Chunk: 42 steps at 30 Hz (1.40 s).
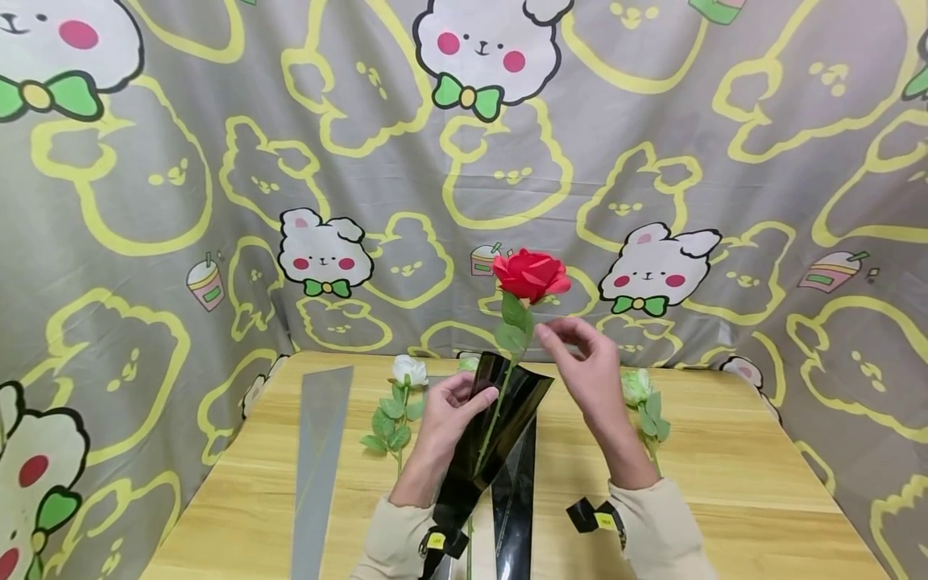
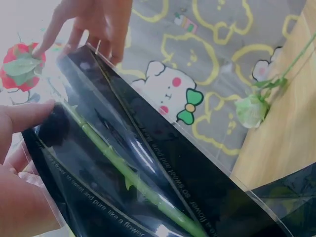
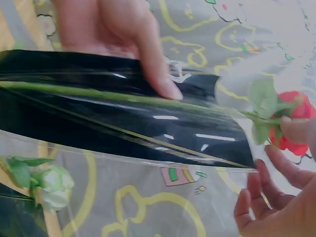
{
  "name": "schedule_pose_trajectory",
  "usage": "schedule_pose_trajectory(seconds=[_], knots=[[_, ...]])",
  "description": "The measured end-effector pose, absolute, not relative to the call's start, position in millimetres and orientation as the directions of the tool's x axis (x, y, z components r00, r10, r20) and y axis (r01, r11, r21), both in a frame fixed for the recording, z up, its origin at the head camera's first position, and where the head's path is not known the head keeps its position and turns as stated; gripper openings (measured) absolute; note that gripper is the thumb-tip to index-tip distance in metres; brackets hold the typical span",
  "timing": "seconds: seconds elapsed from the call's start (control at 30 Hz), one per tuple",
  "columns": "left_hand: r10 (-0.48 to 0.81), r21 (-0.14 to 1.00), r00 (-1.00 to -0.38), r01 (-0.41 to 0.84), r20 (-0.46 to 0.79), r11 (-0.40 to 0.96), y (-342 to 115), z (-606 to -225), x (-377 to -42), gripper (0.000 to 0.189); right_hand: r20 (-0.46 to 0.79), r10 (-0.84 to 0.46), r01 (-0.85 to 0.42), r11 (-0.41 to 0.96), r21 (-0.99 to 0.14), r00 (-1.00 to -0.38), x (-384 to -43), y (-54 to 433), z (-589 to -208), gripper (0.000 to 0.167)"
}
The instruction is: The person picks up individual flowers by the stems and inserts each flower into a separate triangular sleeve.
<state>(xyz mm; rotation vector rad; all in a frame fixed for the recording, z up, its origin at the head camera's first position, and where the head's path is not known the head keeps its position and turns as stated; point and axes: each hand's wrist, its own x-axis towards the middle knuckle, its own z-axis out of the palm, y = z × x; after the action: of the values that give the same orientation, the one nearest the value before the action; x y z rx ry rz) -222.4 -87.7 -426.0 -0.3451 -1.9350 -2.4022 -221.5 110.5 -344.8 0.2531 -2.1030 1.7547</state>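
Observation:
A red artificial rose [image 1: 532, 275] stands tilted, its green thorny stem [image 2: 121, 170] running down inside a black and clear flower sleeve [image 1: 525, 403]. My left hand [image 1: 453, 411] grips the sleeve by its upper left edge, thumb on the front near the stem and fingers behind. Gold lettering runs along the sleeve in the left wrist view. Just under the bloom is my right hand [image 1: 587, 362], its thumb at the upper stem and leaves [image 3: 264, 101]. In the right wrist view the other fingers are spread, apart from the thumb, near the sleeve's open end.
On the wooden table [image 1: 725, 483] lie a white rose [image 1: 409, 370] at left and a greenish-white rose [image 1: 638, 387] at right. A grey flat sleeve [image 1: 322, 459] lies far left, and another black sleeve [image 1: 516, 499] lies below my hands. A patterned curtain [image 1: 399, 177] surrounds the table.

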Motion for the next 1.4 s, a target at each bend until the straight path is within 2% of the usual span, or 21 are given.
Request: schedule_pose_trajectory(seconds=[0.1, 0.33, 0.53, 0.73, 0.93, 1.07, 1.3, 1.4], knots=[[0.136, 0.970, -0.973, 0.158, 0.185, -0.185, -89.6, -425.0, -221.2, 0.020, 0.396, 0.117, -0.382, 0.121, -0.916, -0.911, -227.1, 114.6, -338.0, 0.029], [0.198, 0.978, -0.964, 0.149, 0.176, -0.145, -90.6, -426.5, -220.4, 0.024, 0.332, 0.047, -0.332, -0.001, -0.943, -0.942, -233.8, 118.3, -334.2, 0.011], [0.203, 0.984, -0.964, 0.152, 0.169, -0.096, -95.4, -422.9, -220.0, 0.031, 0.350, 0.057, -0.348, 0.042, -0.937, -0.935, -234.6, 117.5, -330.6, 0.022], [0.218, 0.988, -0.966, 0.124, 0.141, -0.091, -101.1, -416.2, -215.7, 0.042, 0.346, 0.046, -0.342, 0.069, -0.937, -0.937, -233.2, 115.2, -328.6, 0.024], [0.243, 0.984, -0.961, 0.100, 0.135, -0.150, -100.3, -413.5, -213.7, 0.041, 0.356, 0.018, -0.352, 0.117, -0.929, -0.934, -232.8, 114.2, -327.8, 0.024], [0.208, 0.982, -0.970, 0.096, 0.129, -0.162, -94.9, -408.4, -213.5, 0.039, 0.381, -0.003, -0.378, 0.135, -0.916, -0.925, -233.9, 117.9, -319.9, 0.023], [0.120, 0.958, -0.960, 0.229, 0.251, -0.170, -81.1, -384.3, -217.9, 0.029, 0.394, 0.037, -0.391, 0.058, -0.918, -0.919, -236.7, 124.2, -289.8, 0.018], [0.076, 0.939, -0.951, 0.278, 0.298, -0.201, -75.8, -374.8, -219.2, 0.024, 0.418, 0.016, -0.417, 0.050, -0.908, -0.908, -235.7, 124.2, -276.1, 0.019]])
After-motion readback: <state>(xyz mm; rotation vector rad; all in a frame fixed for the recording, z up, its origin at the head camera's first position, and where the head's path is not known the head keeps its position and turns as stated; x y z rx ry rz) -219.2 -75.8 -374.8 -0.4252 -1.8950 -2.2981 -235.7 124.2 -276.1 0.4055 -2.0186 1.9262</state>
